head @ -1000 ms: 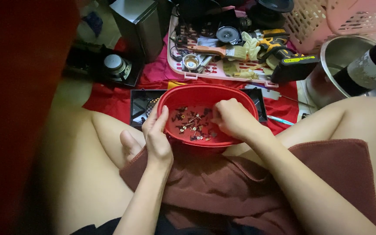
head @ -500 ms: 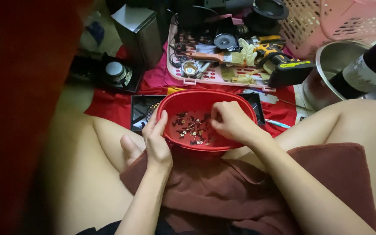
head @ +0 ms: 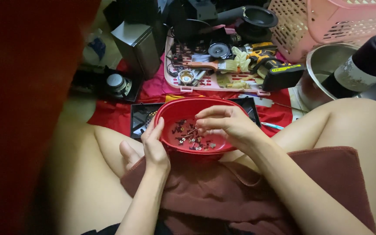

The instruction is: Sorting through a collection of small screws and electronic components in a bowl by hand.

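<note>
Left hand flat against red bowl rim, steadying. Right hand inside, fingers pinched over screws; whether gripping one, cannot tell. Risk: bowl tips off lap, screws scatter.

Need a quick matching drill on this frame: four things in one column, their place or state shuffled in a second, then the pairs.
1. left hand
2. right hand
3. small screws
4. pink tray

A. loose on the bowl's floor
B. beyond the bowl, full of tools and parts
C. resting on the red bowl at its near-left rim
D. fingers curled over the bowl's inside

Pairs: 1-C, 2-D, 3-A, 4-B
</note>
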